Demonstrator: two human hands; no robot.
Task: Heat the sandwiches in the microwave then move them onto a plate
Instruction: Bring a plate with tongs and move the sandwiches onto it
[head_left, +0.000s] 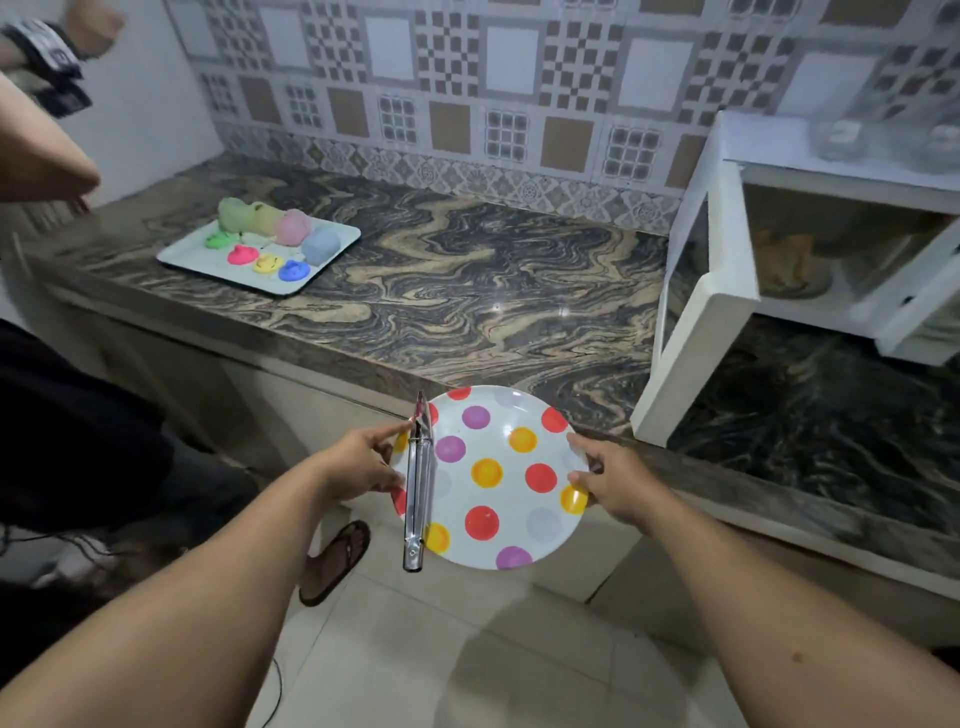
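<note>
A white plate (493, 499) with coloured dots hangs in the air just in front of the counter's edge. My left hand (361, 462) grips its left rim and my right hand (613, 483) grips its right rim. Metal tongs (418, 483) lie across the plate's left side, next to my left thumb. At the right stands a white microwave (831, 171) with its door (696, 312) swung open. Inside it, brownish sandwiches (784, 254) sit blurred on a dish.
A marbled counter (467, 291) runs across the view. A white tray (208, 260) with several coloured cups and moulds sits at its back left. Another person stands at the left, an arm (41, 156) raised and a sandalled foot (337, 561) on the tiled floor.
</note>
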